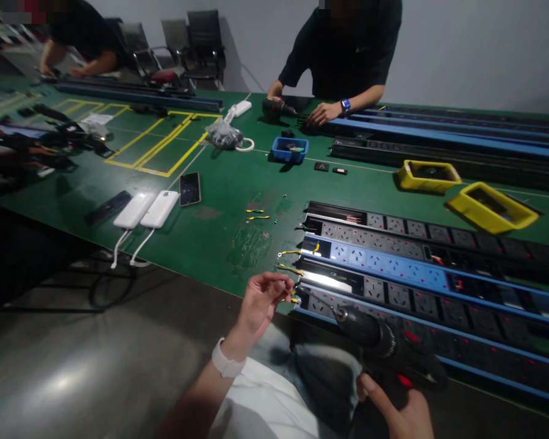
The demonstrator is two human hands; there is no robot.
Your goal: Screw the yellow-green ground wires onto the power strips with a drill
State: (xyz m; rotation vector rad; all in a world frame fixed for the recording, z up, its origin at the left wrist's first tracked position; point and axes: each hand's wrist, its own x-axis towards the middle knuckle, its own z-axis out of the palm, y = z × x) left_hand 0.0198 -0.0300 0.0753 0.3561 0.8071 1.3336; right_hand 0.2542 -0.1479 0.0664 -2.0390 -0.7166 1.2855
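Note:
My left hand (pixel 261 303) is at the near left end of a row of power strips, thumb and fingertips pinched together. Whatever they pinch is too small to make out. Beside those fingertips a yellow-green wire (pixel 295 299) sticks out of the nearest power strip (pixel 320 303). A black power drill (pixel 375 332) is in my right hand (pixel 396 408), its handle mostly hidden. The drill's long bit points left, its tip close to my left fingertips. Behind lies a blue power strip (pixel 391 268), with another short wire (pixel 290 252) at its end.
Loose yellow-green wires (pixel 258 217) lie left of the strips. Two yellow bins (pixel 427 183) and a blue bin (pixel 289 158) stand farther back. White power banks (pixel 160 208) and a phone (pixel 190 189) rest leftward. Across the table, a co-worker's hand (pixel 322 114) is near another drill (pixel 277 108).

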